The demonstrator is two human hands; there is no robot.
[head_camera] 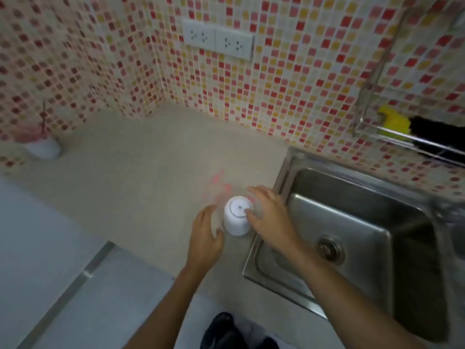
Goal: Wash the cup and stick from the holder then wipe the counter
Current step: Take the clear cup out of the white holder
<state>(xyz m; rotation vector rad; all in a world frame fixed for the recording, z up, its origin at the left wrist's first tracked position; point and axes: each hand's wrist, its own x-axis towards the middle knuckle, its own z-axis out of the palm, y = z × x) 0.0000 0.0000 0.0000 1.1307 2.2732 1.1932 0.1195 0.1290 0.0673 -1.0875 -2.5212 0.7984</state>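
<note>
Left hand (pixel 205 234) spread beside upside-down cup (pixel 236 215), base up; right hand (pixel 270 217) fingertip on base, grip loose.

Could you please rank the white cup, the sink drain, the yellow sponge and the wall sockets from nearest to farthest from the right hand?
From the right hand:
1. White cup, touching its fingers, on the left.
2. Sink drain, right, in the basin.
3. Yellow sponge, up right on the rack.
4. Wall sockets, high on the wall.

Bare forearms, no sleeves, dark shoes (pixel 227 331) (blurred)
</note>
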